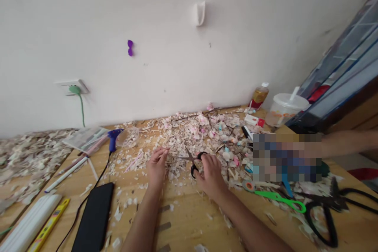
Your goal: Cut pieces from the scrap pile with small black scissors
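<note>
My right hand [210, 169] has its fingers through the black loops of a pair of scissors [190, 156], whose blades stand apart and point away to the left. Just left of the blades, my left hand [158, 160] is closed in a pinch. What sits between those fingertips is too small to make out. Pale petal-like scraps [177, 138] lie in a thick layer under and beyond both hands. Thin dark twigs with pink and white artificial flowers [202, 120] rest at the back of the heap.
A blue glue gun [112, 138], black phone [93, 216] and yellow-cased tool [50, 224] lie to the left. At right are large black-handled shears [323, 220], a green-handled tool [280, 199], a lidded cup [285, 108] and a bottle [260, 96]. Another person's arm [348, 144] reaches in, its hand pixelated.
</note>
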`<state>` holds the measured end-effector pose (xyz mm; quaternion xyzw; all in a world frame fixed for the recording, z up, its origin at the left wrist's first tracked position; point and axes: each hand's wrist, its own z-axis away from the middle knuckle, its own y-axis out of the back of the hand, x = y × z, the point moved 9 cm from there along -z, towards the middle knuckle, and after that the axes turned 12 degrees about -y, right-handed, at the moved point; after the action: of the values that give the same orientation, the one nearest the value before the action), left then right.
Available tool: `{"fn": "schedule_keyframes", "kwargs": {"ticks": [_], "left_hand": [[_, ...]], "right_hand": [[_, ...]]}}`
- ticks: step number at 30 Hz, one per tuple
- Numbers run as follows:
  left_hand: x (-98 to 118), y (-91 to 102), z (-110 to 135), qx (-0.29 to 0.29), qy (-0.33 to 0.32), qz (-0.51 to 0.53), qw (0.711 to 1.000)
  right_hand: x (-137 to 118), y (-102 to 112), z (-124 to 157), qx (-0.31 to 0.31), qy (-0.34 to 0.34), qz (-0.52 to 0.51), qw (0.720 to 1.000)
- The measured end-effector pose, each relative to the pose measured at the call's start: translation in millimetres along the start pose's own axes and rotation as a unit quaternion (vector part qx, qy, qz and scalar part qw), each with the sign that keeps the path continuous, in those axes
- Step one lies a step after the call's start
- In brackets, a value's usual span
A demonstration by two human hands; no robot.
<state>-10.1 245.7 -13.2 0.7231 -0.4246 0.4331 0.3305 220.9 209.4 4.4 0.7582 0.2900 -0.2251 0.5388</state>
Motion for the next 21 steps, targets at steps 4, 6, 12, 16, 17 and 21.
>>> {"fn": "schedule_keyframes", "kwargs": {"ticks": [4,6,12,16,17,21], "left_hand": [[-19.1,-7.4,13.7,0.050,0.114,0.184,0.975],[-23.0,-18.0,21.2,0.048,0.162,0.265,0.949],[-22.3,-44.3,41.2,0.017,0.239,0.344,0.908],[-17.6,-48.3,44.0,0.004,0.188,0.298,0.936],[-16.0,-48.1,43.8,-0.002,0.172,0.277,0.946],[-11.2,-46.5,42.8,-0.017,0.138,0.224,0.965]], "right_hand": [[1.8,-13.5,3.0,-0.030,0.014,0.070,0.997],[2.6,-19.1,4.6,-0.037,0.027,0.086,0.995],[4.4,-25.5,3.4,-0.072,0.029,0.060,0.995],[1.8,-24.8,1.9,-0.095,0.023,0.031,0.995],[1.1,-24.2,1.6,-0.095,0.024,0.026,0.995],[6.4,-22.3,-1.1,-0.074,0.023,0.013,0.997]]}}
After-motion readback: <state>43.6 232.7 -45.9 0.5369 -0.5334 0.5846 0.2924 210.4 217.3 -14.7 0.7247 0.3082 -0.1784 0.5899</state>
